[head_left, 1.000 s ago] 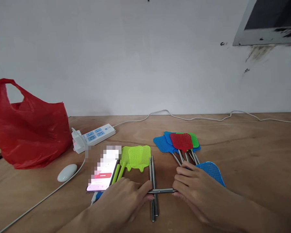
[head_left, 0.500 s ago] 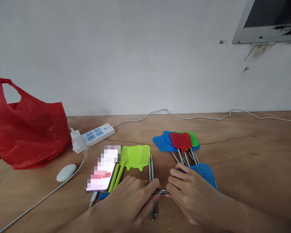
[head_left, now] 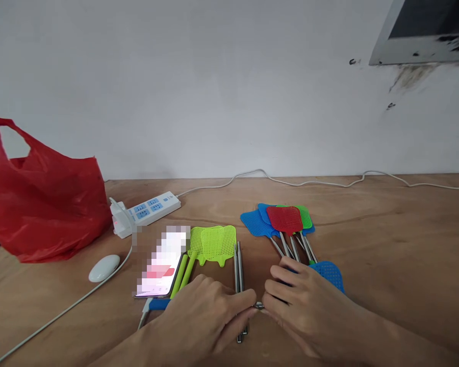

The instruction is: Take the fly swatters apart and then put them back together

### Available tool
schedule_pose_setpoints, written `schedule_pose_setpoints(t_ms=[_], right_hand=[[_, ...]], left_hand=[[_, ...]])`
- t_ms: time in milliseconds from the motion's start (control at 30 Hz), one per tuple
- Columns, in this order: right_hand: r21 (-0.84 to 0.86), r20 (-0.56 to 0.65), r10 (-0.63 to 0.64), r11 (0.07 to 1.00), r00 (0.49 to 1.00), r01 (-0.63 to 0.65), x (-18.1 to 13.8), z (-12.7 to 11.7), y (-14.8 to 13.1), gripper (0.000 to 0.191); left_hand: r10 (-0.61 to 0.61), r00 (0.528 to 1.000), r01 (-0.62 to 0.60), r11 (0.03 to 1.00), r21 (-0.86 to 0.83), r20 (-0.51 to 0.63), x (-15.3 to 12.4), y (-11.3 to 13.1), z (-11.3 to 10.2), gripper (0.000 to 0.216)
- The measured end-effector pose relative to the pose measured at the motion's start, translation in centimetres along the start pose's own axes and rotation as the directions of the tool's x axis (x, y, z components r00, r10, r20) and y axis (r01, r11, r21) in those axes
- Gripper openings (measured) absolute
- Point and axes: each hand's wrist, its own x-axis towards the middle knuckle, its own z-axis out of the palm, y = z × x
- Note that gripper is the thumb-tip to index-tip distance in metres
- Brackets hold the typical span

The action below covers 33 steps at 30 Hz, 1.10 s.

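Between my hands a short bit of a shiny metal rod [head_left: 258,306] shows. My left hand [head_left: 214,311] pinches its left end and my right hand [head_left: 300,300] is closed round the right end, so most of it is hidden. A blue fly swatter head [head_left: 329,275] sticks out beyond my right hand; whether it joins the rod I cannot see. Two loose metal rods [head_left: 238,270] lie partly beneath my left hand. Behind it are lime-green fly swatter heads [head_left: 216,242] and two lime-green handles [head_left: 183,275]. A blue handle [head_left: 159,304] lies beside my left wrist.
Several fly swatters with a red head [head_left: 285,219] on top lie beyond my right hand. A lit phone [head_left: 162,265], a white power strip [head_left: 156,209], a white mouse-shaped object [head_left: 104,268] and a red plastic bag [head_left: 49,204] stand left. A white cable [head_left: 306,182] runs along the wall.
My hands have come closer together, so less of the rod shows between them. The blue swatter head by my right hand has shifted and turned slightly. The view has tilted a little.
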Motion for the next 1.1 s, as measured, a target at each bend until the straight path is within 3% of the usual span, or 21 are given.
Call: schedule_pose_setpoints(t_ms=[233,367,567,700,867,1000,1033,1100], right_hand=[[-0.021,-0.066,0.094,0.995,0.993,-0.095,-1.8,-1.4,2.5,0.017],[-0.048,-0.011,0.095,0.994,0.995,-0.096,-2.0,-1.4,2.4,0.021],[-0.061,-0.037,0.058,0.996,0.998,-0.060,-1.1,-0.4,1.2,0.014],[-0.068,-0.048,0.101,0.992,0.994,-0.104,-1.2,-0.7,1.5,0.017],[0.073,-0.077,0.249,0.967,0.965,-0.244,-3.1,-1.3,2.6,0.011],[0.139,-0.165,0.431,0.901,0.887,-0.412,-5.2,-0.8,3.6,0.031],[0.188,-0.178,0.509,0.858,0.842,-0.478,-5.7,-0.6,3.8,0.035],[0.375,-0.177,0.721,0.678,0.669,-0.632,-6.4,-0.2,4.2,0.041]], left_hand=[[-0.062,0.991,0.071,0.995,0.075,-0.118,-2.4,-2.8,0.1,0.040],[-0.084,0.993,0.091,0.992,0.090,-0.081,-2.6,-3.0,0.5,0.044],[-0.119,0.990,0.118,0.993,0.010,0.074,-1.0,-1.3,0.0,0.031],[-0.119,0.993,0.119,0.991,-0.054,0.009,-1.8,-2.3,-0.1,0.028],[-0.135,0.990,0.135,0.991,0.006,-0.040,-4.5,-4.9,0.3,0.049],[-0.152,0.984,0.153,0.988,0.001,-0.096,-5.9,-5.7,1.2,0.056],[-0.169,0.980,0.169,0.986,-0.012,-0.107,-6.1,-5.8,1.4,0.055],[-0.206,0.971,0.203,0.978,-0.036,-0.122,-6.4,-6.1,1.7,0.054]])
